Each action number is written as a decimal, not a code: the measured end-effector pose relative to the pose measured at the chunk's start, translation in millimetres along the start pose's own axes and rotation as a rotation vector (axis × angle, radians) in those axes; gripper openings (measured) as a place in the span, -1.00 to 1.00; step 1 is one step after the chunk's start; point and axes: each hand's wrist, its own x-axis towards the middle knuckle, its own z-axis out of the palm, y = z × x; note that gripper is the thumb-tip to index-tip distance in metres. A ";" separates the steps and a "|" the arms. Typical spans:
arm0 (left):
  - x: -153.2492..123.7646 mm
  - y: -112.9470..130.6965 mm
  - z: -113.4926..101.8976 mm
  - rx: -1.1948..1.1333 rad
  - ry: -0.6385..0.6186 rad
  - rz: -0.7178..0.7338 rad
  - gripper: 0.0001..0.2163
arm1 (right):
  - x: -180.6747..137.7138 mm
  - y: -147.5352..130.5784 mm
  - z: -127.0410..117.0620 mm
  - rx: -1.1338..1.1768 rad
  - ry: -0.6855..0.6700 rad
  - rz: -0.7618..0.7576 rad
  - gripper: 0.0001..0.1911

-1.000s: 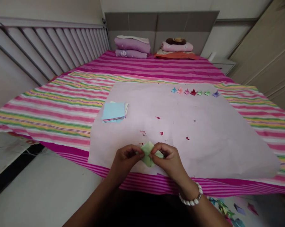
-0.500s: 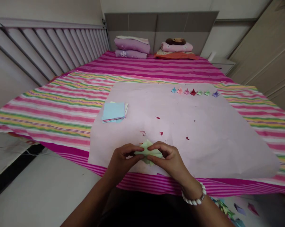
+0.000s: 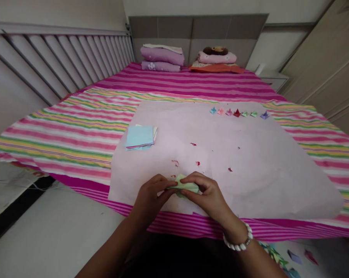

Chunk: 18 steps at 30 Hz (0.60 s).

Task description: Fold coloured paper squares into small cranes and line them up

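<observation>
A pale green folded paper (image 3: 188, 186) is held between both hands, just above the near edge of a large pale sheet (image 3: 249, 173) spread on the bed. My left hand (image 3: 152, 193) pinches its left end between thumb and fingers. On the right side, my right hand (image 3: 207, 191) grips it the same way, with a white bead bracelet on that wrist. The fingers hide part of the folds. Beyond and to the left lies a stack of square papers (image 3: 140, 136), light blue on top.
Several small folded paper pieces (image 3: 237, 113) stand in a row at the sheet's far right. Small red marks (image 3: 198, 163) dot the sheet. More folded papers (image 3: 274, 255) lie below the bed's edge at lower right. Folded bedding (image 3: 162, 58) rests by the headboard.
The green paper has been folded flatter between my fingers, its upper peak and lower part now showing less. Both hands stay in nearly the same place.
</observation>
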 end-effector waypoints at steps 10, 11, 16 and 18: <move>-0.7 -0.9 -1.3 -0.009 0.025 -0.005 -0.92 | 0.4 5.0 0.0 0.015 0.011 -0.014 -0.82; -0.3 -0.7 -1.2 -0.009 0.032 -0.002 -0.94 | 0.7 4.5 0.0 0.004 0.011 -0.025 -0.83; 0.9 2.7 -1.1 -0.057 -0.001 -0.031 -0.95 | 1.8 -1.6 1.3 -0.048 -0.004 -0.087 -0.94; 0.8 4.9 -1.7 -0.070 -0.014 -0.032 -0.95 | 1.8 -3.7 2.0 -0.047 -0.026 -0.086 -0.98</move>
